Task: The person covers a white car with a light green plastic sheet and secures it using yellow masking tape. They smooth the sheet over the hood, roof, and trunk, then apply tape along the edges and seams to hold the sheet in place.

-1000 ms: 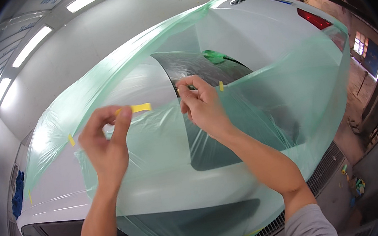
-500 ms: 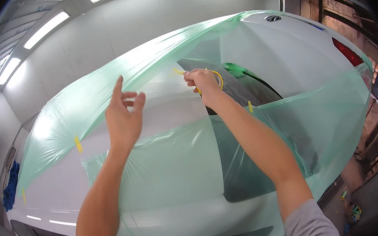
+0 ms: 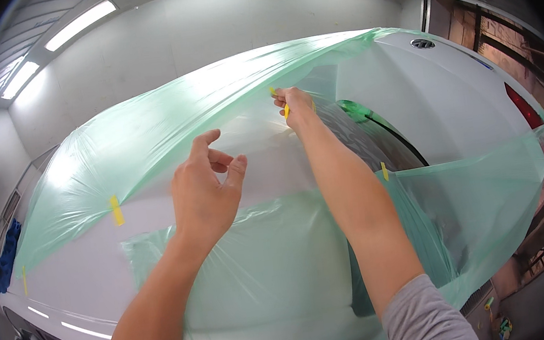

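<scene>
My right hand (image 3: 297, 106) is closed on a roll of yellow masking tape (image 3: 287, 111), mostly hidden by the fingers. A short free end of tape (image 3: 272, 92) sticks out at the fingertips, beside the far sheet of green masking film (image 3: 163, 112). Over the white car roof (image 3: 147, 229) hovers my left hand (image 3: 205, 188), its thumb and fingers apart and nothing in them. A nearer green film sheet (image 3: 273, 238) lies under my forearms. Yellow tape strips hold the film edges, one on the roof (image 3: 117, 211) and one by the rear window (image 3: 385, 171).
Right of my hand, the rear wiper (image 3: 396, 139) has green film wrapped round its base. The bare white tailgate (image 3: 383, 81) carries a round emblem (image 3: 422, 44) and a red tail light (image 3: 523, 104). A blue cloth (image 3: 7, 257) hangs at far left. Grey walls (image 3: 214, 27) stand behind.
My left hand has moved right and lower, its index finger bending from a raised point. The right hand stays near the far film's edge, and the tape roll has turned, showing less. The view has shifted slightly.
</scene>
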The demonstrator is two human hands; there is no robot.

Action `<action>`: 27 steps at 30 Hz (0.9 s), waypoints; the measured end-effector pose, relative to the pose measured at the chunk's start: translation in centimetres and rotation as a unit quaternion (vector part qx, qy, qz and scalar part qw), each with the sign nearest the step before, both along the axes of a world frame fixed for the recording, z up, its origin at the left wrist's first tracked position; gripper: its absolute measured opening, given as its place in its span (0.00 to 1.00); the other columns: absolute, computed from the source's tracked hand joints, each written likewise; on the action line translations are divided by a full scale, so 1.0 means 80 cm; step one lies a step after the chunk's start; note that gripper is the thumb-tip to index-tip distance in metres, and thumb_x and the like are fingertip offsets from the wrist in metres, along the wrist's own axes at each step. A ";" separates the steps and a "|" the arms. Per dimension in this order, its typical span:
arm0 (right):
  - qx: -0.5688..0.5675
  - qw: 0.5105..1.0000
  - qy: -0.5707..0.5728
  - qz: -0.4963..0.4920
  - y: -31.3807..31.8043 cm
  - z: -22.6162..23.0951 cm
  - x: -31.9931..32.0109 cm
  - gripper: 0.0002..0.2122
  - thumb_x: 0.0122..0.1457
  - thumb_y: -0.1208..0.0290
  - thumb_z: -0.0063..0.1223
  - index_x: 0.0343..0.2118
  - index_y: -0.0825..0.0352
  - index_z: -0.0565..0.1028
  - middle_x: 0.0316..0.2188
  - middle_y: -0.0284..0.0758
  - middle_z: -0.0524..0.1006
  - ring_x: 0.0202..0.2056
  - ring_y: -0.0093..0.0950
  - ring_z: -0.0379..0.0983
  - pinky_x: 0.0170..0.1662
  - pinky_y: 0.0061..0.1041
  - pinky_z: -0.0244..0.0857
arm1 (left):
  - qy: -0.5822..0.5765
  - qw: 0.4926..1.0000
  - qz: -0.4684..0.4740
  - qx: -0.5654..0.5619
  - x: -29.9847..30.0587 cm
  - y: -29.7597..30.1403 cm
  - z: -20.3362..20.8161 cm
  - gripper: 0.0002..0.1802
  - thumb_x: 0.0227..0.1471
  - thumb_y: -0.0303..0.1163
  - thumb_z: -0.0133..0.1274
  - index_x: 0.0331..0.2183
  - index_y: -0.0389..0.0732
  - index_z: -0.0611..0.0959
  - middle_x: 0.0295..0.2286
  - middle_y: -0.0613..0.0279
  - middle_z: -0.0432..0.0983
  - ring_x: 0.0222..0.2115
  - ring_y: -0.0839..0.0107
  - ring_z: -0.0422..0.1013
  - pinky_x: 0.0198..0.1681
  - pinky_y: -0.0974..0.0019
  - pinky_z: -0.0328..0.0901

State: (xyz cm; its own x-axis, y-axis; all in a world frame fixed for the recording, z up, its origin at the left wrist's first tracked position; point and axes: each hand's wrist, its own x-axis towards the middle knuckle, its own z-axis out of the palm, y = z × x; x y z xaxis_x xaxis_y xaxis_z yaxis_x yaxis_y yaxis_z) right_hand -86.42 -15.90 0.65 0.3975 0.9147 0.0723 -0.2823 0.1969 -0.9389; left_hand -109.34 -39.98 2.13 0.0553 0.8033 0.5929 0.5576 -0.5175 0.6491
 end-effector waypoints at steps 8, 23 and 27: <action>0.023 0.996 0.003 -0.089 -0.008 -0.007 0.000 0.05 0.49 0.76 0.64 0.28 0.69 0.80 0.28 0.34 0.82 0.25 0.23 0.73 0.26 0.25 0.63 | -0.011 1.000 -0.010 0.013 0.000 0.000 -0.002 0.26 0.58 0.35 0.60 0.53 0.28 0.76 0.31 0.55 0.83 0.37 0.62 0.79 0.42 0.59 0.70; -0.040 0.969 -0.182 -0.161 -0.103 -0.029 0.054 0.07 0.45 0.78 0.68 0.23 0.74 0.78 0.24 0.38 0.81 0.23 0.27 0.74 0.30 0.28 0.68 | 0.103 0.989 0.047 0.098 -0.011 0.021 -0.015 0.16 0.55 0.35 0.62 0.41 0.33 0.85 0.37 0.52 0.83 0.41 0.57 0.76 0.51 0.55 0.66; -0.122 0.958 -0.214 -0.147 -0.101 -0.036 0.059 0.06 0.47 0.79 0.67 0.24 0.73 0.79 0.24 0.37 0.81 0.22 0.25 0.71 0.27 0.27 0.65 | 0.163 0.980 0.067 0.095 -0.020 0.029 -0.021 0.19 0.54 0.36 0.63 0.44 0.33 0.84 0.43 0.50 0.81 0.48 0.56 0.73 0.55 0.54 0.62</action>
